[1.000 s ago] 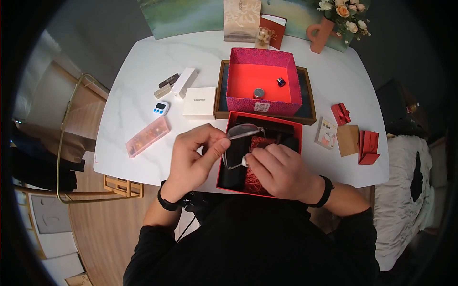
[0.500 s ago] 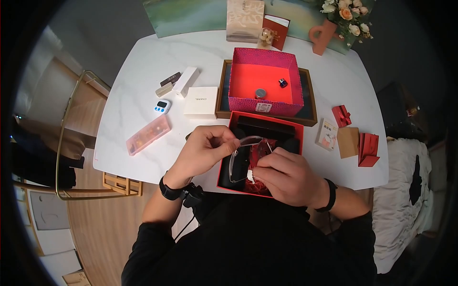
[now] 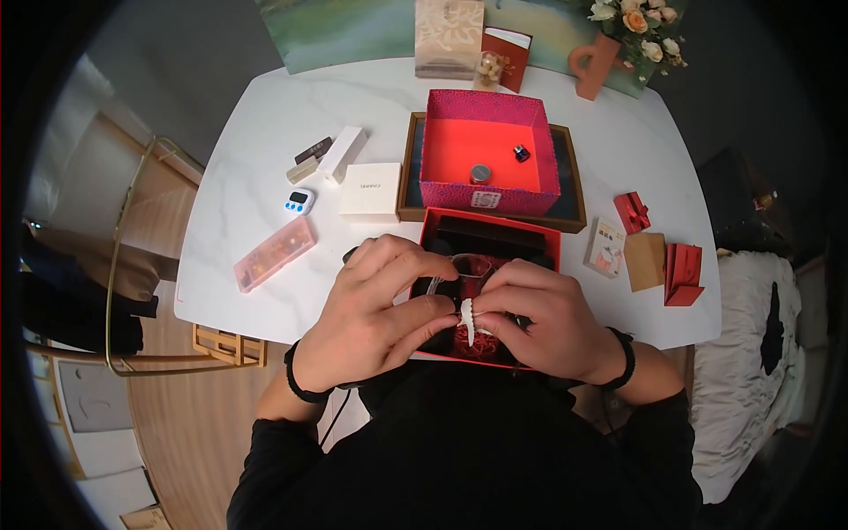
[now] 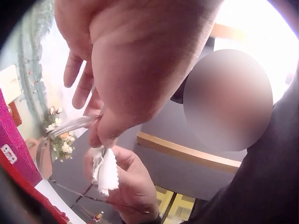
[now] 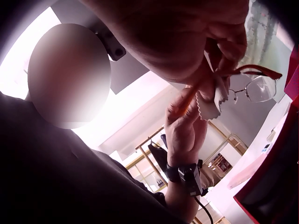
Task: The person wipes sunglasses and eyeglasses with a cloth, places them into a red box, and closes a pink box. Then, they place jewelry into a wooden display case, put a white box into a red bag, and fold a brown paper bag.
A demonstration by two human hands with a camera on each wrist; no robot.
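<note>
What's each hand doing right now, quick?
Left hand: closed, holding the glasses.
Right hand: closed, pinching the white cloth.

The head camera looks forward and down from over the near edge of the table [image 3: 238,168], far enough off to show most of its top. The left wrist camera sits close under the left hand [image 3: 367,327], facing rightward and tilted up toward the right hand [image 3: 556,322]; the right wrist camera faces leftward, equally near. All three share both hands and the cloth [image 3: 467,320]. Head and left wrist share the flowers [image 3: 652,49]; the dim right wrist view seems to share the rail [image 3: 108,340].
</note>
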